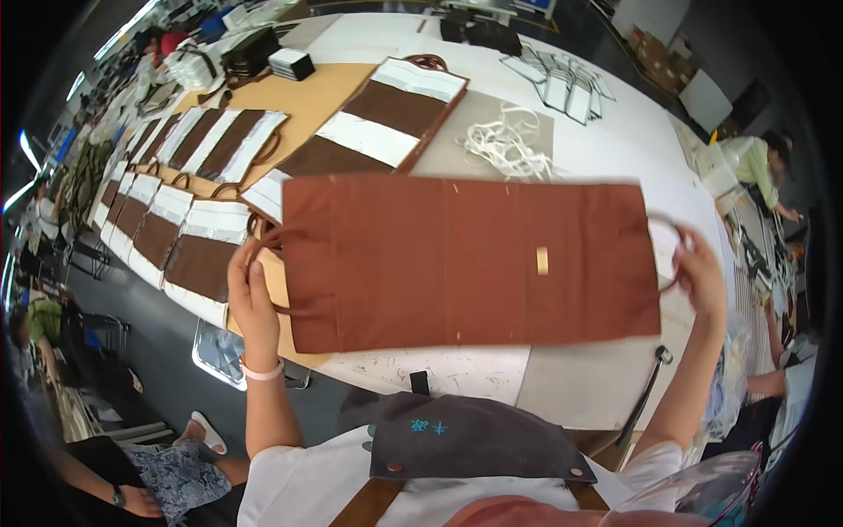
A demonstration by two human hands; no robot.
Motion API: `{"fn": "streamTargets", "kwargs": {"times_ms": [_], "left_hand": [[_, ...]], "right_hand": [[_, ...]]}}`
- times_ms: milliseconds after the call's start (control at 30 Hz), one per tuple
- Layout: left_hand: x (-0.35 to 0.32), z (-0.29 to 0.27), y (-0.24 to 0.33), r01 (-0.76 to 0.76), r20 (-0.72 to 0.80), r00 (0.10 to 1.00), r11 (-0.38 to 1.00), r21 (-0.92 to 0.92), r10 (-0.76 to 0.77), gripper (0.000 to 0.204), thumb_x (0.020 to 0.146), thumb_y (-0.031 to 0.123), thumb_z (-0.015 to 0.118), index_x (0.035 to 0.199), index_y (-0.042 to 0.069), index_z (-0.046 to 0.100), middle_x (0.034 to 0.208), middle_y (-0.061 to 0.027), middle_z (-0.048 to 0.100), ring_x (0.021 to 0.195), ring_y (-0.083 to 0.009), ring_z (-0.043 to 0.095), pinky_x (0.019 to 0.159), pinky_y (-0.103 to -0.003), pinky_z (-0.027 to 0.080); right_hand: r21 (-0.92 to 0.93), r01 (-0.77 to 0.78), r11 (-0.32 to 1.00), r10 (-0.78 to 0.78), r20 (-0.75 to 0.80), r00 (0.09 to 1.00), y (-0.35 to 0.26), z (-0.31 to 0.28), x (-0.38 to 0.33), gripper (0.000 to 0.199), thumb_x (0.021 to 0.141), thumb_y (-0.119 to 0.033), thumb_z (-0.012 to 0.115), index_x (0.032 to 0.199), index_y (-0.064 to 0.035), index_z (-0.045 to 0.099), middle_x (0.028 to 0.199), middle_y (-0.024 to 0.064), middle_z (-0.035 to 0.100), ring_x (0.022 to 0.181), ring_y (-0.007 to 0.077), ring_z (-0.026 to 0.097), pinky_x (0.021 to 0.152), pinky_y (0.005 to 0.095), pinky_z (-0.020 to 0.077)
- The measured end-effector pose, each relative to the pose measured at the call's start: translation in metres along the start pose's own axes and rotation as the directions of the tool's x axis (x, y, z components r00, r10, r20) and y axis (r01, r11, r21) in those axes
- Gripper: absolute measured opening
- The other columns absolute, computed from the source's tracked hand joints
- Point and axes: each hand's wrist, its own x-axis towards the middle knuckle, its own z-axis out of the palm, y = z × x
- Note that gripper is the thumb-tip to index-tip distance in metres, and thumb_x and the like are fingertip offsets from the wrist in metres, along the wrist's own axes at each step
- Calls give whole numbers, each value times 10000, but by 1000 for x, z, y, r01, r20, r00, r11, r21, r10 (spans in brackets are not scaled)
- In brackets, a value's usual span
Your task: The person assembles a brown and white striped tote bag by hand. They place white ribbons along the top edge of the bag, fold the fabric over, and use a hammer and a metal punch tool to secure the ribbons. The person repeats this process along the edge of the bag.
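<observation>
A reddish-brown bag panel (pixel 395 263) is stretched flat above the table, with a looped handle at each end and a small gold-coloured tab right of its middle. My left hand (pixel 253 294) is closed round the loop at the left end. At the other end, my right hand (pixel 701 272) grips the opposite loop, its fingers curled through it. Both loops are pulled outward, so the panel hangs taut between my hands. Behind its upper left corner lies a stack of brown and white bag panels (pixel 369 132), partly hidden by the one I hold.
Rows of similar panels (pixel 206 263) cover the table's left side. A heap of white cord (pixel 509 140) and wire-like frames (pixel 562 83) lie farther back. A hammer (pixel 645 395) rests at the near right edge. People sit or work on both sides.
</observation>
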Motion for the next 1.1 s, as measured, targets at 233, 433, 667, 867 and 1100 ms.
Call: {"fn": "streamTargets", "kwargs": {"times_ms": [233, 433, 667, 867, 1100], "left_hand": [[65, 23, -20, 9, -189, 982, 991, 135, 17, 393, 1009, 86, 414, 1363, -73, 476, 1309, -216, 586, 1191, -315, 580, 1000, -382, 441], [48, 25, -61, 122, -116, 991, 846, 520, -72, 430, 988, 130, 474, 1378, -53, 473, 1152, -293, 611, 1012, -421, 601, 893, -437, 483], [4, -58, -130, -67, -53, 967, 450, 890, 249, 457, 987, 234, 540, 1378, 2, 491, 1188, -258, 537, 1039, -390, 578, 873, -469, 493], [27, -72, -138, -90, 142, 966, 231, 969, -217, 407, 907, 104, 512, 1310, 74, 561, 1089, -164, 659, 1007, -351, 666, 835, -455, 527], [63, -137, -141, 206, -154, 978, 750, 628, -139, 257, 947, 168, 536, 1116, 103, 719, 1045, -171, 708, 971, -375, 666, 849, -421, 519]], "right_hand": [[-79, 485, 871, -491, -115, 863, -182, 114, 265, 485, 924, -225, 653, 1357, -46, 529, 1052, 82, 676, 853, 131, 647, 745, 275, 532], [-381, 849, 367, -723, 458, 518, -155, 271, 148, 653, 906, -159, 646, 1497, -171, 368, 1493, 199, 383, 1230, 328, 540, 976, 395, 487], [-523, 786, 330, -224, 765, 603, -106, 202, -51, 791, 777, -44, 743, 1480, -149, 397, 1505, 217, 365, 1167, 361, 556, 966, 442, 471], [-659, 558, 504, -199, 540, 818, -68, 148, -81, 818, 786, -16, 722, 1503, -112, 340, 1483, 228, 404, 1275, 423, 484, 1032, 443, 438], [-564, 553, 613, -207, 561, 801, -72, 126, -115, 743, 766, 3, 725, 1446, -85, 439, 1383, 200, 531, 1213, 383, 553, 991, 413, 467]]}}
